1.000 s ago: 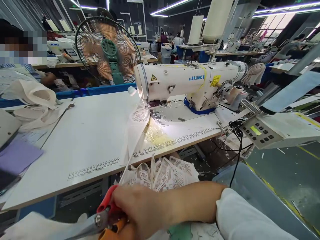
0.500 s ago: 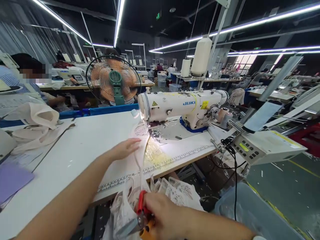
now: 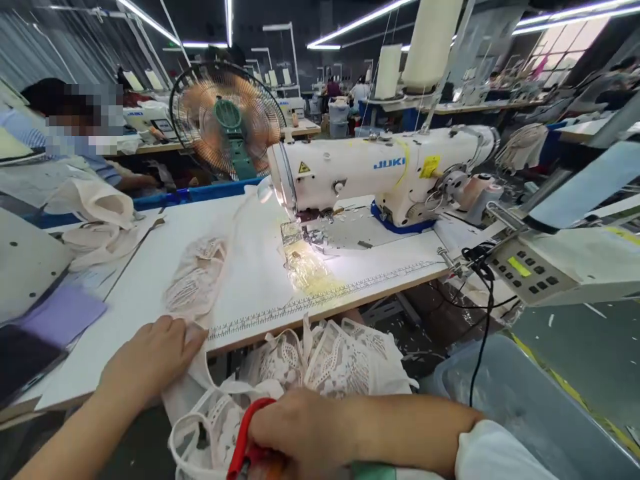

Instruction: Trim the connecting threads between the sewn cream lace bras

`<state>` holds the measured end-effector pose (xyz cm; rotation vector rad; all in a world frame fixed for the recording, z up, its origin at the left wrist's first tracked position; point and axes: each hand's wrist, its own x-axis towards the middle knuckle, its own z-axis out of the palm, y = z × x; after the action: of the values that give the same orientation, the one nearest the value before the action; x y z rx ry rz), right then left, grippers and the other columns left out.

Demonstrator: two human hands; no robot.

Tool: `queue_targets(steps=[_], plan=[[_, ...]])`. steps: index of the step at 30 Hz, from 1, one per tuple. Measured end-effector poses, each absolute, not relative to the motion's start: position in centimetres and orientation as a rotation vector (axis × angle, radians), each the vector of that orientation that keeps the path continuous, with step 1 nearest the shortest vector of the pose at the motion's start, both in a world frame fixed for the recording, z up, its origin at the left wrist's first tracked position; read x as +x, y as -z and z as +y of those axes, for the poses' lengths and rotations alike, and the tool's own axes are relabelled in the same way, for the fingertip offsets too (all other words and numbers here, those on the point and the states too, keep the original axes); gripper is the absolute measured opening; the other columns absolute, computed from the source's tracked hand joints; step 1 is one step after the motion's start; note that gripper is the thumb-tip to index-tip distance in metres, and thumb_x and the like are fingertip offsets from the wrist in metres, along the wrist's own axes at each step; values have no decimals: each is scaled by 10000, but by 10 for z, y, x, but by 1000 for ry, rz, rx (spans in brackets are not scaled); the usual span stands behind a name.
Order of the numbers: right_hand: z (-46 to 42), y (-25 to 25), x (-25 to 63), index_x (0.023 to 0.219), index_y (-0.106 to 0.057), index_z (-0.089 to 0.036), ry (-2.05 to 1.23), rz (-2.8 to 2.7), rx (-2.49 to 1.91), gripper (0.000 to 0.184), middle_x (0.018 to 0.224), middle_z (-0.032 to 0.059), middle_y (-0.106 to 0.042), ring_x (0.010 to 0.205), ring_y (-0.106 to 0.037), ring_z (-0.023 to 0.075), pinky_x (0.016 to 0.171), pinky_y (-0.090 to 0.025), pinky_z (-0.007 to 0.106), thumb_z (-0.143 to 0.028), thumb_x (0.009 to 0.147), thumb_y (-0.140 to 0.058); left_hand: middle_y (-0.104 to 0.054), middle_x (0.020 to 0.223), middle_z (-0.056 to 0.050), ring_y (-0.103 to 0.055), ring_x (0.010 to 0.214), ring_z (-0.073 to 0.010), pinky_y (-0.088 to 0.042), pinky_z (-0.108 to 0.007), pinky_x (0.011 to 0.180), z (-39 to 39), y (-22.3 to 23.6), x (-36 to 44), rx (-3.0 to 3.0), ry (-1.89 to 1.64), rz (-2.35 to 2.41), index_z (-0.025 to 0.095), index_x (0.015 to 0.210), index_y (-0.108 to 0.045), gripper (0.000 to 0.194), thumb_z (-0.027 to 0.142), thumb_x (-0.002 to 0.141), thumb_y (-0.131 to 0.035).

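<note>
My left hand (image 3: 150, 353) is at the table's front edge, its fingers closed on the pale fabric strip of a lace piece (image 3: 197, 283) that lies flat on the white table (image 3: 250, 247). Low in front of me, my right hand (image 3: 295, 427) is closed round the red handle of a pair of scissors (image 3: 246, 437); the blades are mostly out of view. Pale lace garments (image 3: 345, 357) with thin straps are bunched below the table edge, beside and behind the right hand. The JUKI sewing machine (image 3: 345, 167) stands ahead, its lamp lighting the needle area.
Clear yellowish film (image 3: 307, 267) lies by the needle, above a printed ruler (image 3: 370, 283). A control box (image 3: 555, 267) with hanging cables is on the right, over a plastic bin (image 3: 530, 400). Behind stand a fan (image 3: 227, 120) and a co-worker (image 3: 55, 127) at left.
My left hand has moved from near the needle toward me and left, and the lace piece has come away from the machine. The scissors stay in my right hand. The view has shifted.
</note>
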<state>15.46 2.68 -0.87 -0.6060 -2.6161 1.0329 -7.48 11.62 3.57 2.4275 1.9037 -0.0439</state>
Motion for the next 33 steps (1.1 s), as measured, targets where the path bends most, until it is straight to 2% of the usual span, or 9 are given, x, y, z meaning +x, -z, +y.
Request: queue_targets(steps=[3, 8, 12, 17, 19, 22, 24, 28, 33], plan=[[14, 12, 163, 698, -354, -216, -1174, -2546, -561, 312, 778, -31, -567, 665, -503, 106, 576, -390, 188, -152, 571, -631, -596, 1079, -203, -532, 1067, -357, -407, -507, 943, 59, -31, -82, 2373, -92, 1952, 115, 972, -598, 441, 412, 758, -353], [6, 13, 175, 706, -342, -212, -1571, -2253, -676, 245, 680, -54, -481, 589, -427, 81, 543, -368, 176, -82, 609, -526, -596, 1181, -14, -539, 1101, -187, -426, -314, 952, -22, -21, -61, 2392, -603, 1373, 294, 1179, -504, 325, 273, 873, -396], [1, 18, 181, 736, -368, -206, -1610, -2141, -662, 207, 665, -49, -425, 568, -368, 83, 498, -327, 182, -195, 647, -555, -590, 1189, -83, -510, 1106, -226, -366, -386, 997, -38, -13, -34, 2656, -508, 1062, 195, 1194, -496, 373, 341, 851, -507], [-6, 25, 186, 751, -360, -209, -1485, -2237, -622, 181, 653, -49, -413, 555, -338, 84, 499, -308, 189, -202, 678, -525, -665, 975, -22, -496, 1138, -258, -155, -512, 1096, -30, -11, -22, 2768, -255, 927, 220, 996, -592, 226, 365, 854, -493], [-7, 26, 187, 719, -322, -212, -1425, -2326, -587, 195, 655, -41, -421, 553, -337, 87, 504, -304, 197, -178, 672, -508, -645, 788, 0, -595, 918, -227, -288, -491, 1039, -32, -9, -20, 2753, -114, 852, 231, 878, -615, 152, 268, 847, -471], [-9, 26, 190, 687, -295, -212, -1371, -2456, -518, 202, 656, -27, -442, 551, -344, 94, 506, -296, 210, -200, 712, -495, -602, 718, -5, -538, 543, -161, -478, -322, 616, -41, -6, -20, 2670, 109, 882, 239, 745, -623, 222, 219, 840, -424], [-9, 26, 193, 688, -323, -208, -1368, -2501, -506, 166, 661, -15, -474, 558, -369, 101, 512, -305, 215, -215, 747, -477, -636, 896, -33, -579, 626, -178, -455, -296, 554, -49, -2, -21, 2636, 141, 926, 246, 763, -640, 221, 248, 843, -433], [-6, 31, 198, 702, -385, -198, -1328, -2535, -549, 126, 673, 0, -520, 573, -416, 111, 531, -334, 223, -245, 781, -471, -609, 1142, -48, -546, 1045, -250, -431, -392, 883, -61, 4, -27, 2734, -169, 1017, 236, 780, -656, 245, 232, 870, -428], [3, 31, 199, 716, -405, -195, -1252, -2539, -538, 118, 674, 2, -535, 566, -430, 112, 514, -326, 222, -240, 784, -491, -648, 894, -27, -593, 773, -172, -448, -275, 667, -76, 10, -32, 2531, -425, 1183, 229, 748, -646, 328, 230, 895, -353]])
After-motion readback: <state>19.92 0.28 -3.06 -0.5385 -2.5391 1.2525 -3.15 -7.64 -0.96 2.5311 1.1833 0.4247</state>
